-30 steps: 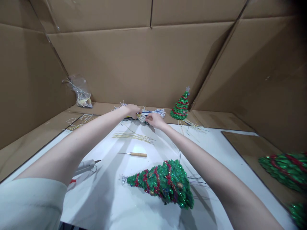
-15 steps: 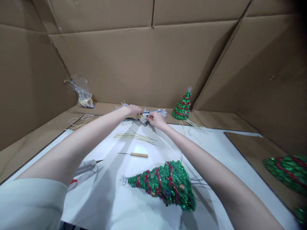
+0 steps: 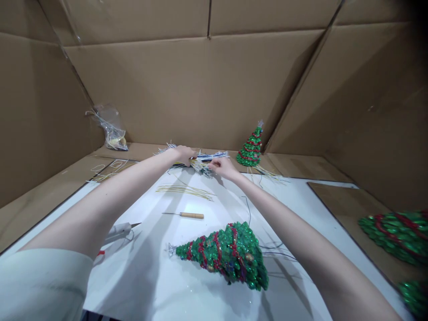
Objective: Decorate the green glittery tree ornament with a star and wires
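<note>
Both my arms reach to the back of the white table, where bundles of thin wires (image 3: 201, 166) lie, white, blue and yellowish. My left hand (image 3: 184, 155) is closed over the bundles, gripping wires near their middle. At the right ends of the wires, my right hand (image 3: 223, 167) has its thumb and fingers pinched together; whatever is between them is too small to make out. Nearer to me, a green tinsel Christmas tree (image 3: 224, 254) with red garland lies on its side, its silver star pointing left and dark wires trailing from its base.
A wooden-handled awl (image 3: 192, 215) and loose yellowish wires (image 3: 183, 191) lie mid-table. A glue gun (image 3: 118, 232) is beside my left forearm. One small tree (image 3: 250, 149) stands at the back; another (image 3: 394, 236) lies right. A plastic bag (image 3: 113, 131) leans against the cardboard wall (image 3: 160, 89).
My right hand has drawn slightly right, away from my left hand, uncovering more of the wire ends. My left hand stays on the bundles. The whole view has shifted a little.
</note>
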A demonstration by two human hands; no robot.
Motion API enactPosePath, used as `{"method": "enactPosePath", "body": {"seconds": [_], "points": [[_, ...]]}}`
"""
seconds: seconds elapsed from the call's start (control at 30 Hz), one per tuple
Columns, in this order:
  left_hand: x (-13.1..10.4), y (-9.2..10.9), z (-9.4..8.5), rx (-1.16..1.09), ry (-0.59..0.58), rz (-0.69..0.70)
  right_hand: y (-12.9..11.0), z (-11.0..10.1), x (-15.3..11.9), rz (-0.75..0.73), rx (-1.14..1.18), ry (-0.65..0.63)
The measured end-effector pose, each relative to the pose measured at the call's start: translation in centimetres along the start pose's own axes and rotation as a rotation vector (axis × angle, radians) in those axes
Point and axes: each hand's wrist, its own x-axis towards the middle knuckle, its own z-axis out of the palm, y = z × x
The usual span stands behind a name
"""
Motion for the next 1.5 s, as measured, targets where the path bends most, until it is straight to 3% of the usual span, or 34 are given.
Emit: {"method": "enactPosePath", "body": {"seconds": [0.2,0.37,0.47,0.6,0.8,0.87,1.0,1.1,1.37,1.5], "points": [[-0.1,0.0,-0.1,0.005,0.0,0.008,-0.1,0.6,0.4,-0.012,0.014,-0.026],[-0.1,0.0,-0.1,-0.003,0.008,0.015,-0.3,0.7,0.6,-0.038,0.014,0.038],[-0.1,0.0,-0.1,-0.013,0.009,0.01,-0.1,-0.3,0.2,-0.045,0.028,0.081],[-0.2,0.0,0.0,-0.019,0.008,-0.004,1.4,-3.4,-1.2,-0.021,0.066,0.131],[-0.1,0.0,-0.1,-0.028,-0.001,-0.032,4.3,-10.2,-4.5,0.015,0.135,0.203],[-0.2,0.0,-0.2,-0.029,-0.002,-0.034,4.8,-12.1,-5.7,-0.005,0.274,0.257],[-0.3,0.1,-0.3,-0.027,-0.003,-0.027,5.5,-14.0,-7.6,-0.064,0.432,0.269],[-0.3,0.1,-0.3,-0.026,0.0,-0.019,5.3,-13.1,-8.3,-0.072,0.52,0.236],[0.0,-0.1,-0.1,-0.021,-0.008,-0.014,1.8,-6.9,-7.4,-0.101,0.493,-0.009],[0.1,-0.2,0.1,-0.017,-0.011,-0.017,0.4,-5.1,-7.0,-0.12,0.497,-0.102]]}}
